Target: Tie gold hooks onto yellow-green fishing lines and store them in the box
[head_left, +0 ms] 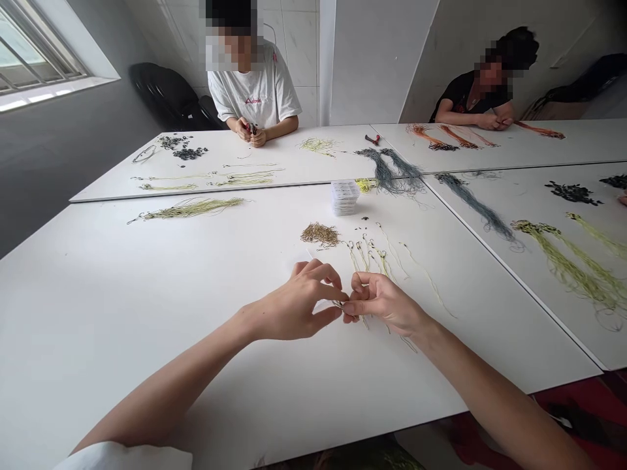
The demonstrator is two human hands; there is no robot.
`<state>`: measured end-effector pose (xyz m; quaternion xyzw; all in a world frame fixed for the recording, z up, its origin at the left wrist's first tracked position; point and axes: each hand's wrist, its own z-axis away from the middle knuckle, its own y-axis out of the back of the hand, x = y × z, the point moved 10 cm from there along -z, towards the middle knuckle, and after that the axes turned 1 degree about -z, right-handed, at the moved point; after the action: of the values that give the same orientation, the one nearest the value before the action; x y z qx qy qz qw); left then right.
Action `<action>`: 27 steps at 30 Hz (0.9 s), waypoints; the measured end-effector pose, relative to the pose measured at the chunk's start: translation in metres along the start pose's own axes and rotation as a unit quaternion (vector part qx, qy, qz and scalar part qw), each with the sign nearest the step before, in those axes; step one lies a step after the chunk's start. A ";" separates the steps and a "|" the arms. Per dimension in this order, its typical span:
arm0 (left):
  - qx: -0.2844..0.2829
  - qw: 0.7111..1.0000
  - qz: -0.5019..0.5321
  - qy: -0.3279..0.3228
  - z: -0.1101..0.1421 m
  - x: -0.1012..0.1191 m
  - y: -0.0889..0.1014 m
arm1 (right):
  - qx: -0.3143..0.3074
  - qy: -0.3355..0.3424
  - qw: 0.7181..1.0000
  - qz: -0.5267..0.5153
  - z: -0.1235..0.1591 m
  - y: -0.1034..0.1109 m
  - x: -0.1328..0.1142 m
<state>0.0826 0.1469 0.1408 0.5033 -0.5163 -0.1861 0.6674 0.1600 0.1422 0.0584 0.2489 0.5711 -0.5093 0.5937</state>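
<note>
Since all I have is the head feed, I read the close work first: the person's left hand (pixel 294 301) and right hand (pixel 385 303) meet above a white laminate table (pixel 147 365), thumbs and forefingers pinched narrow on a thin pale yellow-green line (pixel 363 320), its tiny end mostly hidden by the fingertips (pixel 339 294). Just beyond lies a loose row of looped pale lines (pixel 367 258), and beside it a small heap of slim brass-coloured fishing hooks (pixel 319 234). My worry sits here: if that fine pinch slipped, the line could spring free, and a sharp point could prick a fingertip; a trailing end dragged by a wrist could tangle the row or scatter the heap. Farther on are a stack of clear plastic boxes (pixel 344 197), long grey-blue line bundles (pixel 389 171) and red-handled pliers (pixel 372 139). Across the tables, a seated co-worker (pixel 245 85) wears a white T-shirt (pixel 274 98) printed with pink script (pixel 253 100) that I cannot read at this size. The boxes show no legible label, and I can make out no brand or other readable writing anywhere in view.
</note>
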 end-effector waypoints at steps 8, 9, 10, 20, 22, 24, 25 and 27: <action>-0.024 0.998 0.063 0.004 -0.001 -0.003 -0.005 | -0.025 -0.008 1.000 -0.014 -0.001 -0.004 0.003; -0.026 0.997 0.073 0.010 -0.001 -0.004 -0.006 | -0.030 -0.011 0.999 -0.015 -0.002 -0.005 0.004; -0.027 0.996 0.082 0.017 -0.001 -0.005 -0.007 | -0.035 -0.014 0.999 -0.016 -0.002 -0.006 0.005; 0.009 0.994 0.096 0.055 -0.002 -0.012 0.000 | -0.030 0.029 0.999 0.015 -0.001 -0.005 -0.010; 0.024 0.995 0.079 0.061 -0.002 -0.014 0.002 | -0.023 0.025 0.999 0.027 -0.002 -0.004 -0.009; 0.033 0.995 0.064 0.068 -0.001 -0.017 0.003 | -0.015 0.024 0.999 0.041 -0.001 -0.003 -0.008; 0.037 0.995 0.060 0.074 -0.001 -0.018 0.003 | -0.006 0.027 0.998 0.052 0.000 -0.003 -0.008; 0.042 0.993 0.063 0.090 -0.001 -0.023 0.003 | 0.025 0.046 0.995 0.089 0.001 0.000 -0.010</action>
<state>0.0736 0.1667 0.1322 0.5118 -0.4919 -0.0757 0.7002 0.1623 0.1443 0.0684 0.3367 0.5605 -0.4562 0.6036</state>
